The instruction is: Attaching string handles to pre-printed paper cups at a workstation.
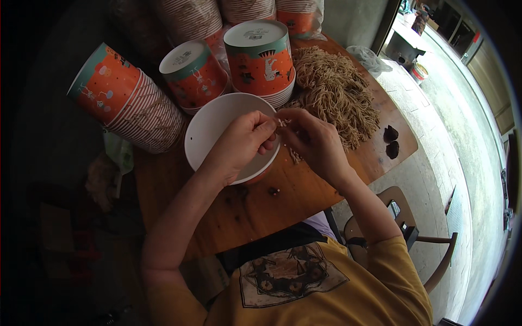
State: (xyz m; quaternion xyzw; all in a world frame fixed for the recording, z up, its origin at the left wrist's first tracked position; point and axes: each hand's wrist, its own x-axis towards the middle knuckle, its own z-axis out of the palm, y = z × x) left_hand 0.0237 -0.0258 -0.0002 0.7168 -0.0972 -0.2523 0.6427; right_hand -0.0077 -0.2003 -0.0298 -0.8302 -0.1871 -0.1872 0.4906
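Note:
My left hand and my right hand meet over the right rim of a large open paper tub, white inside with an orange outer wall. Both hands are closed in a pinch. A short bit of thin beige strands shows between the fingertips; the fingers partly hide it. Inside the tub there is a small dark speck, and my left hand and wrist cover much of the opening. Right behind my right hand lies a big heap of tangled beige strands, with loose ends trailing toward the tub.
Upside-down stacks of orange and green paper tubs stand behind, one stack leaning left. Bagged tub stacks rise farther back. Two dark lumps lie on the wooden table at right. A chair holding small devices stands beside me.

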